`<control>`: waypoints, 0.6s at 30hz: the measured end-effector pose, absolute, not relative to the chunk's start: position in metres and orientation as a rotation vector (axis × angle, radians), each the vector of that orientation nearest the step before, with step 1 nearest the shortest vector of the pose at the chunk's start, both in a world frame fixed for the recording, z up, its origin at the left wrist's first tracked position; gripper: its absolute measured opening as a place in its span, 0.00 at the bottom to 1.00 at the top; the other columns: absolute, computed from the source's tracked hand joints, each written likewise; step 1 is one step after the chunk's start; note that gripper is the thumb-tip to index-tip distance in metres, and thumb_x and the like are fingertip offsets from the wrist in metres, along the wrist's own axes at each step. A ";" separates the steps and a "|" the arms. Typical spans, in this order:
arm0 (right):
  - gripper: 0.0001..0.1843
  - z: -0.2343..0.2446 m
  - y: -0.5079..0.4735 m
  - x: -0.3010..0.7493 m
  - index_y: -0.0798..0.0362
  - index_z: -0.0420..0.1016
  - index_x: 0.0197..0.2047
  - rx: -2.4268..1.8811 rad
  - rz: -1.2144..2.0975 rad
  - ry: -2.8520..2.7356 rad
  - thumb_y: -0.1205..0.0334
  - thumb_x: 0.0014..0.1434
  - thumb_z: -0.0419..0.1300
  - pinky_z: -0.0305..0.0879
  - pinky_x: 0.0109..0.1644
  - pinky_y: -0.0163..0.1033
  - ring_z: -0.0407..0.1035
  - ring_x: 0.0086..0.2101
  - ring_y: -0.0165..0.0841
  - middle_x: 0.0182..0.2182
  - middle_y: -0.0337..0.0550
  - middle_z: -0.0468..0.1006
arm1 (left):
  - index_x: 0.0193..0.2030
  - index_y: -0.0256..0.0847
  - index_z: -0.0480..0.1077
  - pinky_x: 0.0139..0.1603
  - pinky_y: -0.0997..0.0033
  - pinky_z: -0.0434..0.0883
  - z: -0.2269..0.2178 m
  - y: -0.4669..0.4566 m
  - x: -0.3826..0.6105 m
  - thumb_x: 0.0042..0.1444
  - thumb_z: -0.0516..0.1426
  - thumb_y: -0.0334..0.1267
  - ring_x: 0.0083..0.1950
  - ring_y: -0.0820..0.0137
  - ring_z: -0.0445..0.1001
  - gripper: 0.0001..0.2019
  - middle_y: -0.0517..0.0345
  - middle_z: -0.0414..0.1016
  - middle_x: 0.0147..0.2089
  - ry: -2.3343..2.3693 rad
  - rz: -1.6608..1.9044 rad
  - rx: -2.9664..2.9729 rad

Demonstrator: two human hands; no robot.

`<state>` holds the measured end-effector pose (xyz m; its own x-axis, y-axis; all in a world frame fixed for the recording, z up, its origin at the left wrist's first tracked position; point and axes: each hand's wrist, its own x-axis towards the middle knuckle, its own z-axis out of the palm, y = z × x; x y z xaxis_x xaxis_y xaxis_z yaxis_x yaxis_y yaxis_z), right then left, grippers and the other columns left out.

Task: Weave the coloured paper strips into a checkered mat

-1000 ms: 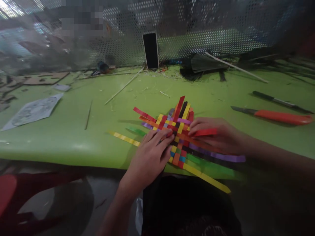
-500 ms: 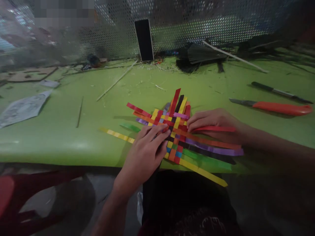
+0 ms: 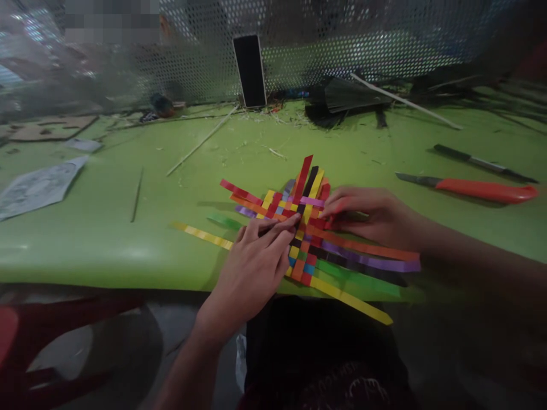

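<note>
A woven piece of colourful flat strips (image 3: 308, 263) lies near the table's front edge, its loose ends fanning out left, right and away from me. My left hand (image 3: 256, 256) rests palm down over its middle, fingers stretched and pressing on the weave. At its right edge, my right hand (image 3: 367, 208) pinches a red strip (image 3: 335, 221), which bends back toward the weave; part of it is hidden by the fingers. Below that hand, an orange strip (image 3: 376, 249), a purple strip (image 3: 384, 263), a green strip (image 3: 363, 277) and a yellow strip (image 3: 350, 299) stick out rightward.
A red-handled knife (image 3: 482, 189) and a dark pen-like tool (image 3: 482, 162) lie at the right. A phone (image 3: 250, 71) leans on the mesh (image 3: 196, 62) at the back. Sticks, scraps and a paper sheet (image 3: 38, 185) are scattered over the green table (image 3: 106, 245).
The red strip's free end, earlier pointing right across my right hand, is now folded back in my fingers. My right hand has shifted slightly left; my left fingertips moved a little.
</note>
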<state>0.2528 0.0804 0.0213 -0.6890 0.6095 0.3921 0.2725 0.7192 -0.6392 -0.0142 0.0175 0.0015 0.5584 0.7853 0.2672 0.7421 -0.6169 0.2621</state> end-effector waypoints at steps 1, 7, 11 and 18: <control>0.06 0.022 0.081 0.250 0.54 0.79 0.45 -0.677 0.678 -2.332 0.62 0.68 0.62 0.70 0.46 0.40 0.75 0.42 0.35 0.42 0.49 0.79 | 0.57 0.41 0.71 0.59 0.49 0.70 0.002 0.017 -0.014 0.70 0.51 0.31 0.59 0.53 0.65 0.14 0.59 0.72 0.67 1.328 0.515 2.684; 0.12 0.029 0.093 0.236 0.55 0.82 0.41 -0.740 0.445 -2.520 0.59 0.69 0.59 0.68 0.46 0.42 0.73 0.41 0.38 0.41 0.51 0.78 | 0.49 0.42 0.73 0.61 0.49 0.68 0.004 0.018 -0.014 0.68 0.51 0.30 0.60 0.54 0.65 0.10 0.60 0.74 0.66 1.326 0.484 2.673; 0.10 0.031 0.101 0.237 0.51 0.82 0.40 -0.835 0.642 -2.487 0.54 0.66 0.63 0.68 0.46 0.42 0.73 0.40 0.37 0.39 0.47 0.79 | 0.59 0.43 0.70 0.60 0.48 0.68 0.002 0.019 -0.014 0.69 0.51 0.31 0.61 0.54 0.65 0.15 0.61 0.74 0.66 1.328 0.507 2.673; 0.10 0.022 0.099 0.242 0.51 0.81 0.39 -0.884 0.795 -2.400 0.54 0.64 0.65 0.69 0.47 0.43 0.74 0.40 0.36 0.40 0.45 0.78 | 0.58 0.42 0.70 0.59 0.49 0.69 0.003 0.018 -0.012 0.70 0.49 0.31 0.60 0.54 0.65 0.15 0.58 0.71 0.66 1.360 0.487 2.717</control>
<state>0.2424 0.0987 0.0219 -0.6884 0.6929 0.2146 0.4278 0.6268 -0.6513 -0.0124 0.0181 0.0028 0.5595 0.7900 0.2506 0.7697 -0.6074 0.1966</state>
